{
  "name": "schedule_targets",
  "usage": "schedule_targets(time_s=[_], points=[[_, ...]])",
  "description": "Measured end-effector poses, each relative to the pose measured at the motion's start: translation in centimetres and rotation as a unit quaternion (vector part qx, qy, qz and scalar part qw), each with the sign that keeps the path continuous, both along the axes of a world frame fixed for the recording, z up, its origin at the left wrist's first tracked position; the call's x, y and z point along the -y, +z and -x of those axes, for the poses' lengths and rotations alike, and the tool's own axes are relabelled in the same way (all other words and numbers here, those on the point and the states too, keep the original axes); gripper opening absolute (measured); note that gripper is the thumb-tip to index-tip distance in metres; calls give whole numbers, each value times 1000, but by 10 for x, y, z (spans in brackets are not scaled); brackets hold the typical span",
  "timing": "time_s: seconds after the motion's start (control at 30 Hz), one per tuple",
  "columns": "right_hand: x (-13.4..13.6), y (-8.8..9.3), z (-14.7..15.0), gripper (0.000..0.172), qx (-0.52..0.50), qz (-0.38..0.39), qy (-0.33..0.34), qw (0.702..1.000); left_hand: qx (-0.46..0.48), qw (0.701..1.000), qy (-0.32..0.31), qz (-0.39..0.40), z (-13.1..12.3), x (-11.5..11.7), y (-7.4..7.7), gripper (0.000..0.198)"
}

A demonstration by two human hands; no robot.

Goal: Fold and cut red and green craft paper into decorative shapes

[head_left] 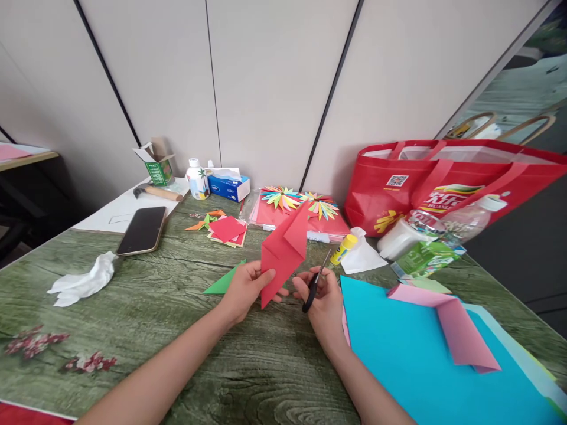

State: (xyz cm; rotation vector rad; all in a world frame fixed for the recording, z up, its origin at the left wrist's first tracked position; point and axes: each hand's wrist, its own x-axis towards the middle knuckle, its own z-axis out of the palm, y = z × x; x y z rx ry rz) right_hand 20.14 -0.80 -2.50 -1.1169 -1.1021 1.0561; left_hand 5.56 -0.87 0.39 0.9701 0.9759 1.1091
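My left hand (248,286) grips a folded sheet of red paper (286,251) near its lower left edge, thumb in front, holding it upright above the table. Creases and a raised flap show on the sheet. In my right hand (325,304) is a pair of scissors (313,289) with black handles, blades pointing up and away; whether the blades are apart I cannot tell. The right fingertips are close to the paper's lower right side. Behind the left hand a piece of green paper (224,280) lies on the table, partly hidden.
At the right lie a blue sheet (390,342) and folded pink paper (465,330). A yellow glue stick (344,249), tissue (363,255) and red bag (385,183) stand beyond. Red paper squares (228,229), a phone (142,230), a hammer (157,192) and crumpled tissue (86,280) are leftward.
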Motion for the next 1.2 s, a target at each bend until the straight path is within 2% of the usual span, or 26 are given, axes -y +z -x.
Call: schedule_targets(time_s=[0.1,0.17,0.23,0.37,0.47,0.6,0.77,0.97,1.2], points=[[-2,-1,-2,38,-43,15,2,999,4,998,-63,17,1,0,1,34],[-1,1,-3,36,-49,15,6,999,-5,997,-73,21,2,0,0,34],[0,3,-2,34,-42,11,26,999,-23,999,-48,9,3,-2,0,32],[3,9,0,31,6,14,112,994,-42,997,56,-36,12,-7,8,27],[7,12,2,36,37,25,182,982,-49,994,83,-60,21,-9,18,23],[10,14,2,38,28,66,252,965,-62,993,72,-71,27,-7,28,24],[11,16,0,42,-1,107,312,944,-103,992,38,-67,26,-4,29,21],[10,20,-2,41,-13,116,334,935,-153,986,-12,-70,23,-4,26,19],[11,20,-2,42,-12,127,337,933,-200,976,-17,-84,26,-4,27,19]])
